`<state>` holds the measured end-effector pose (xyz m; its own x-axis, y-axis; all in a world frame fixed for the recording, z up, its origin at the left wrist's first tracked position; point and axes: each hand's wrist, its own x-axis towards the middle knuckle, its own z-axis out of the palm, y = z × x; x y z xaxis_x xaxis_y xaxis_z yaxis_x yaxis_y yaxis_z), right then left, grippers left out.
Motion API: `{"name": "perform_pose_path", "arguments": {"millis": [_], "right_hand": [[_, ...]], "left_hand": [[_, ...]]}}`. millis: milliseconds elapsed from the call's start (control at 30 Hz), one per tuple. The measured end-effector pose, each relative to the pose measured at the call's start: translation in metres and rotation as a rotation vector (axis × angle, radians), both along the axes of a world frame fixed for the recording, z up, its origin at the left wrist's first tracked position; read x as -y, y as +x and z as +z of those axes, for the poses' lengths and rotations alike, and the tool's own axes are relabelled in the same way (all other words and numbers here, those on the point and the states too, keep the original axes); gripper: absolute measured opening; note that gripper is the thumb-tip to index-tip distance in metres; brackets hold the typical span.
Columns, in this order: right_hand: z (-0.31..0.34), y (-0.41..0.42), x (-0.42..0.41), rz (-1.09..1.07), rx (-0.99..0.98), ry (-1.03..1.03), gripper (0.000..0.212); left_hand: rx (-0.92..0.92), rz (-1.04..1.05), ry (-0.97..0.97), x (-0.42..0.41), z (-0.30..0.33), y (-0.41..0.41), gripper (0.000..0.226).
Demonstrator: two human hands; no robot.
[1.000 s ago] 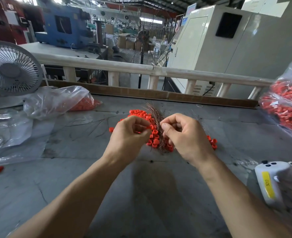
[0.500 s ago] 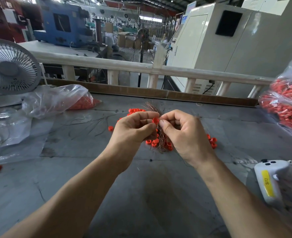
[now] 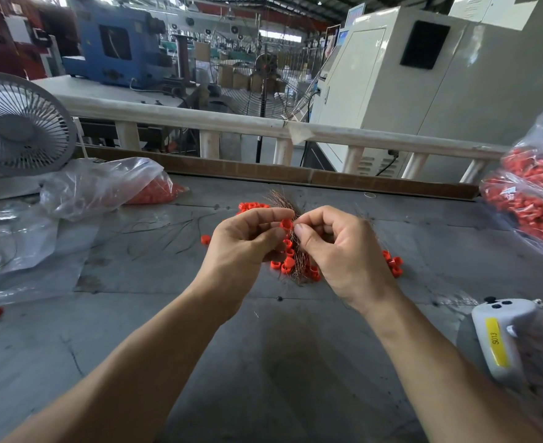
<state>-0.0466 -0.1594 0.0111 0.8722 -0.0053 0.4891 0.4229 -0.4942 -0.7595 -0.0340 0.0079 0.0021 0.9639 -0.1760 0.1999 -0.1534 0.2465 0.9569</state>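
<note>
My left hand (image 3: pixel 244 244) pinches a small red plastic ring (image 3: pixel 285 224) between thumb and forefinger, held above the grey table (image 3: pixel 263 362). My right hand (image 3: pixel 340 247) meets it fingertip to fingertip, thumb and forefinger pinched together at the ring; a thin copper wire seems to run from them, too fine to be sure. Beneath both hands lies a pile of red rings (image 3: pixel 295 263) mixed with a bundle of copper wires (image 3: pixel 279 199). Part of the pile is hidden by my hands.
A clear bag with red parts (image 3: pixel 104 187) and a grey desk fan (image 3: pixel 18 126) sit at the left. A full bag of red parts (image 3: pixel 532 203) is at the right edge. A white controller (image 3: pixel 500 337) lies near right. Loose rings (image 3: pixel 205 239) and stray wires (image 3: pixel 168 231) dot the table.
Both hands have lifted slightly off the pile and closed together; a red ring now shows between the left fingertips, where a second ago it was not visible.
</note>
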Motion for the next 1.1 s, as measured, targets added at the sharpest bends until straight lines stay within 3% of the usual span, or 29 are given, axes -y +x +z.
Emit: {"name": "perform_pose_path", "arguments": {"millis": [1100], "right_hand": [[0.0045,-0.0026,-0.0029,-0.055,-0.001,-0.038,0.011]], "left_hand": [[0.06,-0.015,0.085,-0.0039,-0.0011,0.0008,0.025]]}}
